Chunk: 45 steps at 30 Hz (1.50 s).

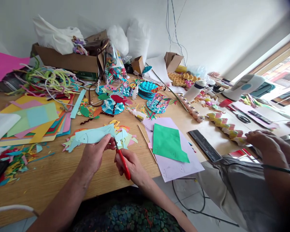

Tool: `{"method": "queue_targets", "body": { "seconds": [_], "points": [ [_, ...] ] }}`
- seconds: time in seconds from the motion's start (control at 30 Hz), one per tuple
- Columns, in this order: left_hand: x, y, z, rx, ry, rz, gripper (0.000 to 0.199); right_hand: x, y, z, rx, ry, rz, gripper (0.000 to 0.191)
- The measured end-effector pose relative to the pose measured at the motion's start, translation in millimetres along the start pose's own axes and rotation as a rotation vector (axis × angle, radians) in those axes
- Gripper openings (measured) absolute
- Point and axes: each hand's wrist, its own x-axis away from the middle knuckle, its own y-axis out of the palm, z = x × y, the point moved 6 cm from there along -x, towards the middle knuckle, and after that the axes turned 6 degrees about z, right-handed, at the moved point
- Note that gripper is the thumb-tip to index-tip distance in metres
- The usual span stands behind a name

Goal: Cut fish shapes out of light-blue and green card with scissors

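My left hand (96,151) pinches a light blue strip of paper (93,134) with a fish drawn on it in thin lines. Red-handled scissors (122,161) are gripped in my right hand (131,164), their blades pointing up at the right end of the strip, close to my left fingertips. Beneath and behind the strip lies a pile of paper scraps (125,137) in blue, green and orange. To the right, a green paper sheet (168,143) rests on a lilac sheet (193,169) that bears faint pencil outlines.
Stacked coloured paper (4,137) and cut scraps (16,161) lie at left. Glue bottles (139,114), decorated blue paper discs (113,107) and a wooden stick (147,143) are ahead. A black ruler (205,145) lies right, near another person's hands (263,140) at a painted egg-carton strip (228,129).
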Motion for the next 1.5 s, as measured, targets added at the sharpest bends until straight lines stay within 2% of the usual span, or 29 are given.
{"method": "queue_targets", "body": {
  "seconds": [1.5],
  "points": [
    [3.3, 8.1, -5.9, 0.011, 0.008, -0.052, 0.011, 1.0, -1.2, 3.5, -0.071, 0.022, 0.009, 0.036]
  ]
}}
